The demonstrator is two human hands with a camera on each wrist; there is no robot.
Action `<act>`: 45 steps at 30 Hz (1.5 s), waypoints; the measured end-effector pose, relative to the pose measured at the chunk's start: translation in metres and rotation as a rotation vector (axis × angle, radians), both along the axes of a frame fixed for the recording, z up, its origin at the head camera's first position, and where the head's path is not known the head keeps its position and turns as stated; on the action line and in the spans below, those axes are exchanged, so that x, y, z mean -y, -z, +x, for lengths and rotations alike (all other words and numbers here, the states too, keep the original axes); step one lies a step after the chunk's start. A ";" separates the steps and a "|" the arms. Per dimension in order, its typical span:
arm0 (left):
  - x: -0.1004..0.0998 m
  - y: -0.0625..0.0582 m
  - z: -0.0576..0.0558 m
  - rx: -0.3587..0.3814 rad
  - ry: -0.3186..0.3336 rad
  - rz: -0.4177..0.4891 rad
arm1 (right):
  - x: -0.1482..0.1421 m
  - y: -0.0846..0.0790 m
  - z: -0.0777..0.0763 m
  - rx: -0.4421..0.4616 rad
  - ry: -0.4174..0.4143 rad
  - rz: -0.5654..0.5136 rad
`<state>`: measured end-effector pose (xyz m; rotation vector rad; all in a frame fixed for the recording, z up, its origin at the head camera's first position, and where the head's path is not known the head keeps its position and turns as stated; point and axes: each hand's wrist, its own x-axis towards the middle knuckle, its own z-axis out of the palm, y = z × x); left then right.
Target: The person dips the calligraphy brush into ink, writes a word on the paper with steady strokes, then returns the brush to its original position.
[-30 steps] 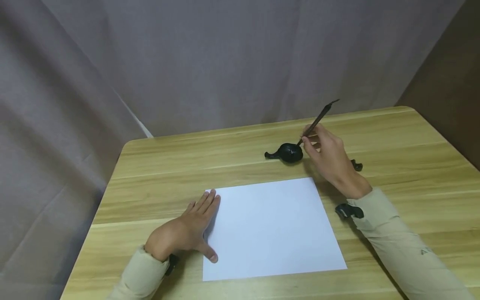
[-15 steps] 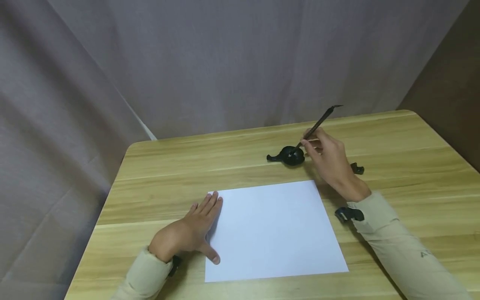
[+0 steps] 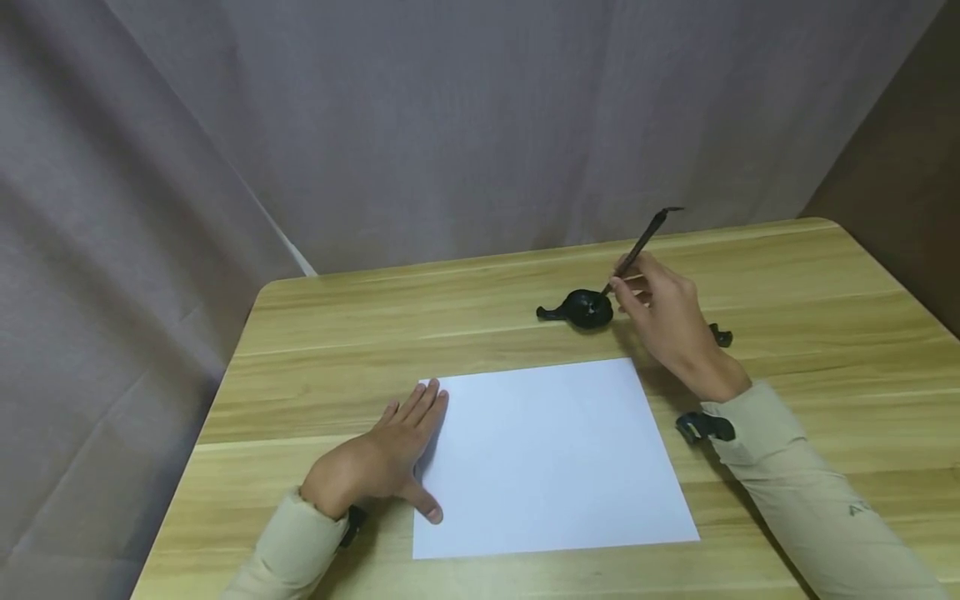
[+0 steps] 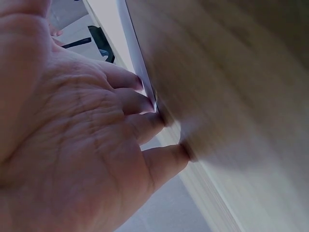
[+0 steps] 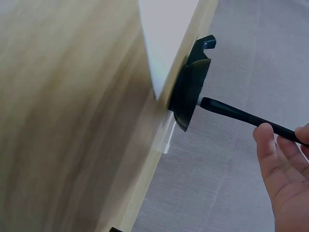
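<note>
Left hand (image 3: 381, 460) lies spread, partly on the paper (image 3: 551, 467); right hand (image 3: 666, 321) pinches a brush (image 3: 642, 247) at the black dish (image 3: 587, 310), which a hard push could tip

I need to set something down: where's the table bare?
Bare wood: left of the black dish, beyond the paper and left hand; right of the right sleeve. Crowded: around the dish, where the right hand holds the brush.

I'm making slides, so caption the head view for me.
The left hand rests across the left edge of a white sheet while the right hand holds a dark brush at a black dish.
</note>
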<state>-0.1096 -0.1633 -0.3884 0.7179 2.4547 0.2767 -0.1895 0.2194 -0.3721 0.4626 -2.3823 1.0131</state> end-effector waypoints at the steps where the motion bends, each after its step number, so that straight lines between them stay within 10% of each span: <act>1: 0.000 0.000 -0.001 -0.002 0.003 0.000 | 0.000 -0.001 0.000 0.001 0.002 0.001; 45: -0.002 -0.003 -0.003 -0.025 0.003 -0.014 | -0.001 -0.003 0.002 -0.013 -0.003 -0.095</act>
